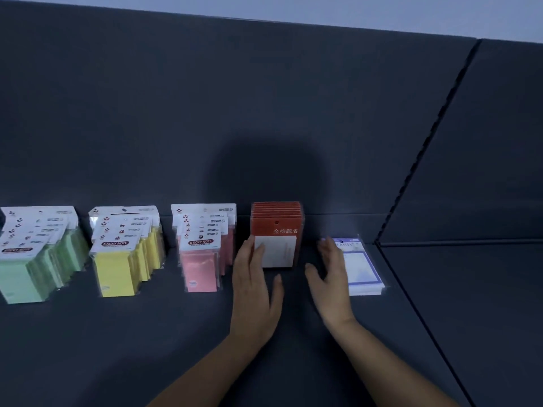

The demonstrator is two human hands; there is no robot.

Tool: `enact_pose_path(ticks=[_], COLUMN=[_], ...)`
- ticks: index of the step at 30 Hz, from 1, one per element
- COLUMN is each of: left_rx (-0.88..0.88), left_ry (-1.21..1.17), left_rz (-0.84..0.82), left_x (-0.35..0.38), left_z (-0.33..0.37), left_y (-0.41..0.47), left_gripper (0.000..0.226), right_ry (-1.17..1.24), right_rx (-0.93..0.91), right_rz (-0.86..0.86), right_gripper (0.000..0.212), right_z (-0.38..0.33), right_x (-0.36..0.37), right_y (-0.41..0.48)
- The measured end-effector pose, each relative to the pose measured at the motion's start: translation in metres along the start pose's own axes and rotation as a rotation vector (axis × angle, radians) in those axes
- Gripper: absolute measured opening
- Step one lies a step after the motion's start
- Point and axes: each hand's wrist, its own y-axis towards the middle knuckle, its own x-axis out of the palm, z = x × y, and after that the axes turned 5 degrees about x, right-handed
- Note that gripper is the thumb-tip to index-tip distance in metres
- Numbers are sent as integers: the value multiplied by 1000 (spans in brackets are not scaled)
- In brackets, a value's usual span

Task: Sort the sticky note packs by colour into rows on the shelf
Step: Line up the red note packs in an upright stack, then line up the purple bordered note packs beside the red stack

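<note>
The shelf point(117, 348) is a dark grey, matt board, dimly lit, and two bare forearms come in over its near edge right of the middle. The left hand point(254, 289) lies with its fingers straight and spread, holding nothing, its fingertips against the left side of the white front label of the red packs point(277, 218). The right hand point(330, 283) is also flat and loose, gripping nothing, its fingers over the left edge of the purple-framed packs point(363, 268) near the shelf's right end. The red packs stand upright in a tight file between the two hands. To their left, three overlapping rows run toward the back edge: pink packs point(199, 268), yellow packs point(116, 271), and green packs point(20, 280) at the left edge. Behind them rises a dark back panel point(235, 113) bearing a round shadow point(270, 171). A slotted upright point(423, 160) divides it from the neighbouring bay point(484, 289). A pale wall point(352, 10) shows above.
</note>
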Motion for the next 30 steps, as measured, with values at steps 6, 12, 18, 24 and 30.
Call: enact_pose_path(ticks=[6, 12, 18, 24, 30], left_rx=[-5, -506, -933, -1082, -1159], left_ry=[-107, -188, -564, -635, -711], left_rz=[-187, -485, -309, -153, -209], left_x=[21, 71, 92, 92, 78], left_z=[44, 69, 86, 85, 77], left_y=[7, 6, 28, 41, 41], left_gripper=[47, 58, 27, 21, 25], right_ry=[-141, -254, -116, 26, 145], right_rx=[69, 301, 329, 440, 514], right_rz=[199, -37, -77, -91, -187], right_gripper=[44, 22, 13, 20, 11], right_z=[-1, 17, 19, 27, 26], right_x=[-66, -99, -111, -119, -123], right_y=[8, 5, 8, 16, 12])
